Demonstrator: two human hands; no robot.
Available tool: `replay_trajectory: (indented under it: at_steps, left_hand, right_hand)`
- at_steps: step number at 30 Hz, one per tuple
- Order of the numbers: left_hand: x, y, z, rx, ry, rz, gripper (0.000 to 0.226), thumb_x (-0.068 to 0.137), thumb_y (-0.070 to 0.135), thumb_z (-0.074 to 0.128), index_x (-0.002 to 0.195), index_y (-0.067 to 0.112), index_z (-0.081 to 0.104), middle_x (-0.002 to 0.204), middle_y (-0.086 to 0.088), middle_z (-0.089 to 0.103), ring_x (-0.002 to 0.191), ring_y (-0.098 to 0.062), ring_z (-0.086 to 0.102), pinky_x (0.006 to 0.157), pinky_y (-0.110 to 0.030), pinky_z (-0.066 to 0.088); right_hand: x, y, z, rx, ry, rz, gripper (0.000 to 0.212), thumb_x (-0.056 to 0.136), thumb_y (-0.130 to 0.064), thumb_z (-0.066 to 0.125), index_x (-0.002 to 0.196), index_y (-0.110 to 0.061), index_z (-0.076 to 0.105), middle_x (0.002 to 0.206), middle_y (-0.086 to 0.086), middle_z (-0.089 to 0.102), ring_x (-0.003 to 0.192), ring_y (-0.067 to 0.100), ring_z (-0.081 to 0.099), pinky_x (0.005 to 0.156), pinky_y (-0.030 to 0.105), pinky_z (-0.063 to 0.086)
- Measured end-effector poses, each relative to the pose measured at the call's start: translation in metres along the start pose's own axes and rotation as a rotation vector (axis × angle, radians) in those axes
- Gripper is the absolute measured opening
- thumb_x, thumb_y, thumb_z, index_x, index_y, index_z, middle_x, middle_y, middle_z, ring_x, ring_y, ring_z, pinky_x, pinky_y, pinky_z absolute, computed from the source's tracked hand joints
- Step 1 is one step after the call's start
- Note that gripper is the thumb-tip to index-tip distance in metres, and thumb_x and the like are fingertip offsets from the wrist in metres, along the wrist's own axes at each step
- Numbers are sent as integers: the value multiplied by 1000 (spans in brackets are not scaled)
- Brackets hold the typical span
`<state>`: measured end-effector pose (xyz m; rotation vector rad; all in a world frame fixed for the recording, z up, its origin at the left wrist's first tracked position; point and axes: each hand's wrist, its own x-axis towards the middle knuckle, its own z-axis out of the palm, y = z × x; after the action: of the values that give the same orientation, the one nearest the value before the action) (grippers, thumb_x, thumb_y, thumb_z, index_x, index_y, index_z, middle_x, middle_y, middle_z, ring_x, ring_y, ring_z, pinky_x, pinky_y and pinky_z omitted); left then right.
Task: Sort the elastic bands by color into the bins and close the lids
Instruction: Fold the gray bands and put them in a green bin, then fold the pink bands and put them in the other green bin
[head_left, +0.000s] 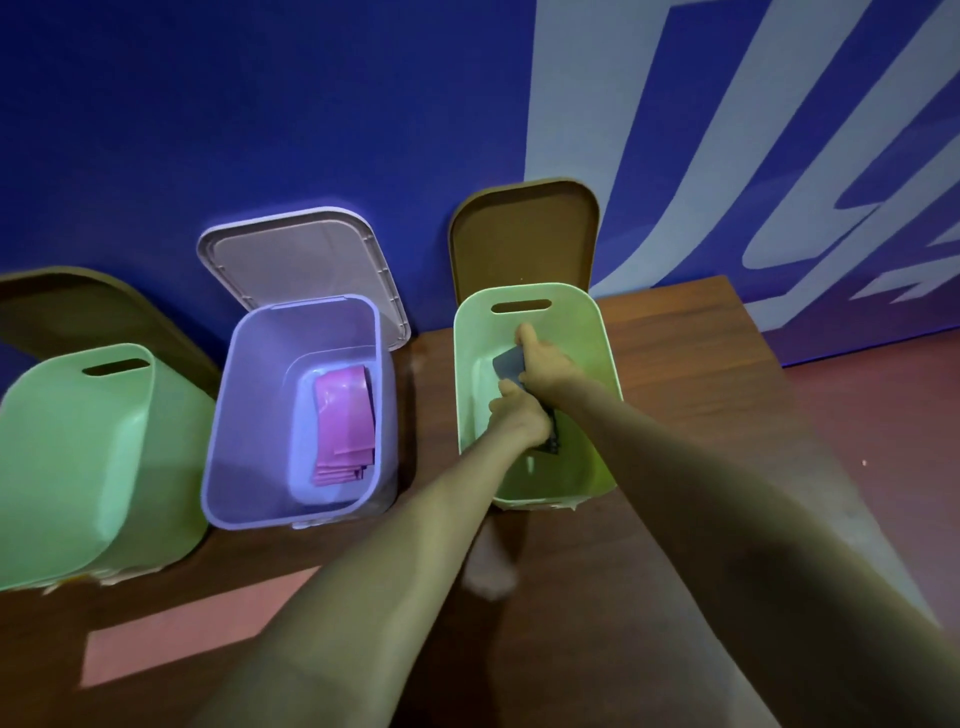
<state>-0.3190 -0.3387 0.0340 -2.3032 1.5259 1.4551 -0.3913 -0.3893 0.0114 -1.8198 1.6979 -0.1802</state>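
Both my hands reach down into the right green bin (602, 332). My right hand (545, 358) and my left hand (519, 413) are shut on a dark blue elastic band (506, 364), held low inside the bin. Its brown lid (522, 236) stands open against the wall. The lilac bin (244, 405) in the middle holds folded pink bands (343, 421), and its pale lid (296, 254) is tipped back. The left green bin (78, 441) is open too, with a brown lid (78, 306) behind it; its inside is hidden.
The three bins stand in a row on a brown wooden surface (649, 545) against a blue wall (311, 104) with large pale lettering. A reddish floor (883, 415) shows to the right, past the surface's edge.
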Motion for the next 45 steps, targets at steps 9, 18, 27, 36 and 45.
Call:
replay_trajectory:
  at_steps: [9, 18, 27, 36, 45]
  left_hand:
    - [-5, -9, -3, 417, -66, 111, 33, 92, 7, 40, 122, -5, 50, 128, -23, 51, 121, -35, 46, 83, -35, 46]
    - [-81, -27, -43, 166, 193, 403, 32, 90, 20, 53, 118, 6, 56, 125, -15, 54, 112, -32, 54, 89, -33, 44]
    - [-172, -179, -85, -197, 625, 788, 18, 82, 20, 61, 100, 16, 60, 96, 6, 58, 80, -7, 57, 74, -24, 49]
    - [-152, -348, -131, -194, 668, 529, 15, 80, 8, 64, 93, 15, 63, 98, 0, 59, 87, -16, 62, 80, -32, 49]
    - [-99, -450, -164, -104, 583, -178, 56, 82, 15, 63, 131, -2, 39, 133, -26, 39, 126, -41, 34, 107, -41, 25]
  right_hand:
    - [2, 10, 9, -191, 37, 112, 43, 90, -6, 47, 131, -2, 35, 130, 23, 41, 117, 41, 47, 97, 43, 38]
    - [-75, -30, -30, -30, 307, -86, 40, 85, -3, 51, 124, -4, 48, 122, 19, 53, 108, 38, 54, 89, 41, 44]
    - [-213, -118, 16, 86, 644, -504, 21, 84, -18, 60, 102, -6, 59, 96, 9, 62, 90, 22, 53, 79, 30, 41]
    - [-222, -212, 151, 135, 318, -589, 25, 83, -14, 58, 107, -18, 51, 99, 8, 60, 93, 21, 50, 78, 27, 38]
    - [-175, -223, 249, -127, 124, -275, 38, 73, -7, 54, 109, -7, 63, 117, 15, 60, 108, 39, 53, 96, 40, 44]
